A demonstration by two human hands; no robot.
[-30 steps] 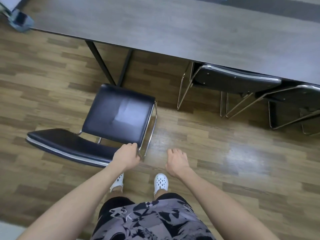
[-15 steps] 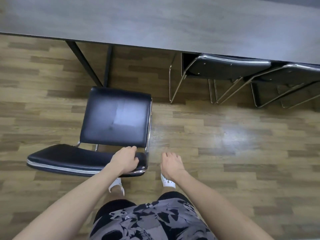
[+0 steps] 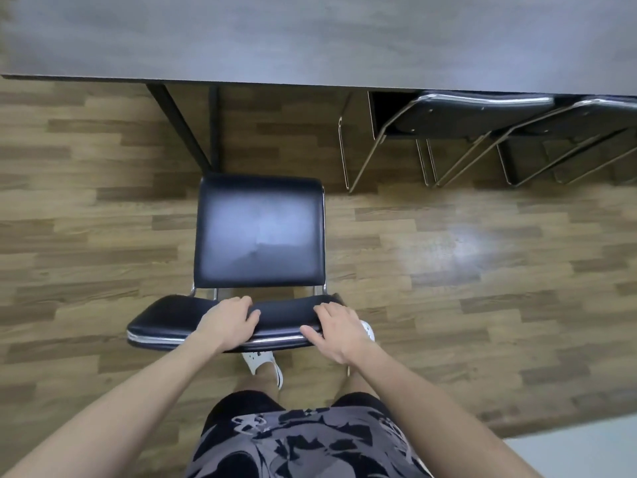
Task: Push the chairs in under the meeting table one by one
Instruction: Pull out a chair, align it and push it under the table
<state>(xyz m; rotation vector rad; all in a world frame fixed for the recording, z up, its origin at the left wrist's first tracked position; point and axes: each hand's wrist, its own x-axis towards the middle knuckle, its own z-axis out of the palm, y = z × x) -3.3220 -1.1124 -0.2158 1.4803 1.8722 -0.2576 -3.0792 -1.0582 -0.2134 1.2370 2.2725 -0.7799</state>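
Right grip (image 3: 339,334), free beside the chair half a second ago, now lies on the backrest. The black padded chair with a chrome tube frame (image 3: 258,232) has swung round to sit square to the bench edge. Its curved black backrest (image 3: 165,320) has shifted sideways, so both grips fall on it.

Left grip (image 3: 229,324): fingers curled over the far edge of the backrest top, clamped on it. Right grip: fingers bent over the same top edge, thumb on the chrome rim nearest the person, likewise clamped on the backrest. A short stretch of padding shows between the two grips; the longer free part of the backrest runs out to the left of the left grip.

Square seat directly beyond the grips, on the brown wood-plank floor (image 3: 482,253). Its far edge is near the black metal bench legs (image 3: 182,125) and not yet under the grey wood-grain bench (image 3: 310,36).

Well beyond and to the right of the right grip, a first tucked-in black chair (image 3: 475,115) and a second tucked-in black chair (image 3: 593,122) stand side by side with their seats under the bench.

Below the grips, a white perforated shoe (image 3: 262,362); nearer the person, grey-and-black patterned shorts (image 3: 303,443).
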